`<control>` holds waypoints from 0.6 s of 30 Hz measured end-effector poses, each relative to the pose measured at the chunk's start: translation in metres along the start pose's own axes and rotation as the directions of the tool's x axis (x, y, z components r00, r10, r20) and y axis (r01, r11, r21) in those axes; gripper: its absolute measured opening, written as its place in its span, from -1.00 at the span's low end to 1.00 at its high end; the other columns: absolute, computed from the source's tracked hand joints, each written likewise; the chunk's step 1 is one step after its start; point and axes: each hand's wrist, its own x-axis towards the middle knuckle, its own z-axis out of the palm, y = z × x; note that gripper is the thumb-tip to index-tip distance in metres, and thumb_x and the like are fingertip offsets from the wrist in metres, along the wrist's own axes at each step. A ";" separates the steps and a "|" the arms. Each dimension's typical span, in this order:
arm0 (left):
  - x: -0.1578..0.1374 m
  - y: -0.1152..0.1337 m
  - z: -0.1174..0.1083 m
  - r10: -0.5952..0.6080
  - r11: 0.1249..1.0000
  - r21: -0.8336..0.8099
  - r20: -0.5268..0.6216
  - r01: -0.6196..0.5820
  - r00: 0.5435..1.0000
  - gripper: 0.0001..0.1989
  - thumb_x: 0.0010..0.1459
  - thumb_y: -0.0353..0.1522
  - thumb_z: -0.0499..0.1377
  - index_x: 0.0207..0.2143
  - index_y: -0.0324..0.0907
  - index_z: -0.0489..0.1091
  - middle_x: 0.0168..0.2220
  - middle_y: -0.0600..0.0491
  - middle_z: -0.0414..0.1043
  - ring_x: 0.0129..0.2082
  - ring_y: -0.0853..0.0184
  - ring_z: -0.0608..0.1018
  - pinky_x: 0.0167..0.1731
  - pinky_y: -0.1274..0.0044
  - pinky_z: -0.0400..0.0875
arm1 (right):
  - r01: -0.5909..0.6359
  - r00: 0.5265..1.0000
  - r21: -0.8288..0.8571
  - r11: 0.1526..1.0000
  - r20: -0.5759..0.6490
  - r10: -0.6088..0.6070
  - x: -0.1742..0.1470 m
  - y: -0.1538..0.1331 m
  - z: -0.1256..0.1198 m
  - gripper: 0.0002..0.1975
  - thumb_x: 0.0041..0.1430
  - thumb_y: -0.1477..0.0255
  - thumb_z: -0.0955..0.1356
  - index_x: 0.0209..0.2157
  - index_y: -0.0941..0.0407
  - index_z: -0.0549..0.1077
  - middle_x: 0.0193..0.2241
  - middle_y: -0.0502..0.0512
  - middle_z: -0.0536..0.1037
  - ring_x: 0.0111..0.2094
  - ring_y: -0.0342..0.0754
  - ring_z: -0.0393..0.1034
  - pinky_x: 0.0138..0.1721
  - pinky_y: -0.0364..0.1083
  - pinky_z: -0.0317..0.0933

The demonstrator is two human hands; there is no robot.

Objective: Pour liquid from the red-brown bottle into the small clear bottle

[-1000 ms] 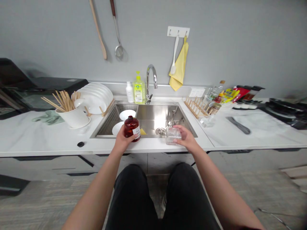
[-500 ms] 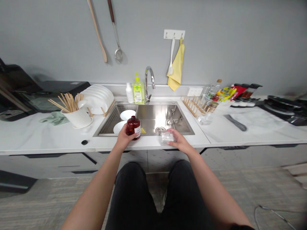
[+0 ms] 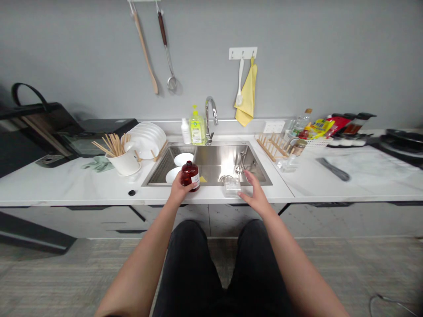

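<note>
My left hand (image 3: 180, 190) is wrapped round a dark red-brown bottle (image 3: 190, 175) with a white label, upright at the front edge of the sink (image 3: 145, 179). No pump or cap shows on the bottle's neck. A small clear container (image 3: 232, 186) stands on the counter strip before the sink. Just right of it is my right hand (image 3: 256, 196), thumb and fingers spread apart. The thumb tip is close to the container; whether it touches I cannot tell. A round black cap-like piece (image 3: 131, 193) lies on the counter to the left.
White bowls (image 3: 183, 159) sit in the sink's left rack. Behind stand a faucet (image 3: 211, 119), a green soap bottle (image 3: 197, 127) and a white bottle (image 3: 185, 131). A chopstick holder (image 3: 123, 164) and plates (image 3: 145, 137) are left; a wooden rack (image 3: 272, 147) is right.
My right hand has opened and moved off the clear container, which now stands on the counter. My left hand still holds the bottle. The view has shifted slightly left.
</note>
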 end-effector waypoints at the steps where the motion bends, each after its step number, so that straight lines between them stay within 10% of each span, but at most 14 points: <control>1: -0.008 0.004 0.003 0.001 1.000 -0.001 -0.013 -0.001 1.000 -0.14 -0.08 -0.08 0.59 0.23 -0.17 0.45 0.17 -0.20 0.67 0.15 -0.09 0.71 0.22 0.12 0.59 | 0.005 0.994 -0.021 1.000 -0.106 -0.007 -0.012 -0.008 0.001 -0.20 0.26 0.14 0.57 0.46 0.00 0.40 0.46 0.34 0.47 0.50 0.36 0.35 0.51 0.43 0.26; 3: -0.032 0.014 0.013 -0.002 1.000 0.008 -0.031 0.002 1.000 -0.17 -0.03 -0.08 0.58 0.24 -0.16 0.45 0.15 -0.18 0.67 0.12 -0.08 0.72 0.22 0.12 0.59 | -0.013 0.964 -0.054 0.998 -0.264 -0.001 -0.037 -0.029 0.008 -0.49 0.35 0.16 0.50 0.27 -0.04 0.55 0.22 0.30 0.63 0.32 0.38 0.51 0.37 0.46 0.41; 5: -0.062 0.025 0.028 0.006 1.000 0.023 -0.036 -0.005 0.999 -0.16 0.01 -0.09 0.59 0.29 -0.12 0.43 0.15 -0.16 0.67 0.13 -0.08 0.71 0.25 0.11 0.56 | -0.011 0.985 -0.033 0.999 -0.174 0.005 -0.059 -0.053 0.020 -0.68 0.38 0.19 0.48 0.12 -0.10 0.63 0.07 0.25 0.69 0.18 0.37 0.59 0.28 0.44 0.49; 12: -0.155 0.085 0.088 0.251 0.928 0.249 0.135 -0.277 0.959 -0.17 0.10 -0.26 0.55 0.40 0.00 0.43 0.29 -0.26 0.53 0.28 -0.17 0.61 0.36 0.00 0.50 | -0.109 0.988 0.189 0.976 0.125 0.086 -0.079 -0.102 0.066 -0.04 0.20 0.11 0.64 0.53 -0.10 0.29 0.36 0.29 0.56 0.30 0.43 0.56 0.27 0.39 0.54; 15: -0.163 0.101 0.073 0.248 0.903 0.268 0.312 -0.335 0.917 -0.09 0.16 -0.32 0.49 0.53 0.07 0.33 0.37 -0.23 0.50 0.36 -0.15 0.57 0.42 0.02 0.46 | -0.166 0.983 0.163 0.973 0.110 0.149 -0.083 -0.104 0.063 -0.11 0.16 0.07 0.65 0.44 -0.06 0.40 0.16 0.27 0.69 0.10 0.42 0.66 0.16 0.39 0.57; 18: -0.144 0.093 0.011 0.163 0.913 0.306 0.331 -0.270 0.929 -0.26 0.27 -0.18 0.45 0.47 0.08 0.42 0.29 -0.16 0.61 0.28 -0.10 0.64 0.33 0.06 0.52 | -0.179 0.983 0.131 0.975 0.073 0.171 -0.092 -0.100 0.049 -0.17 0.12 0.06 0.66 0.36 -0.07 0.48 0.11 0.24 0.72 0.07 0.43 0.67 0.16 0.41 0.55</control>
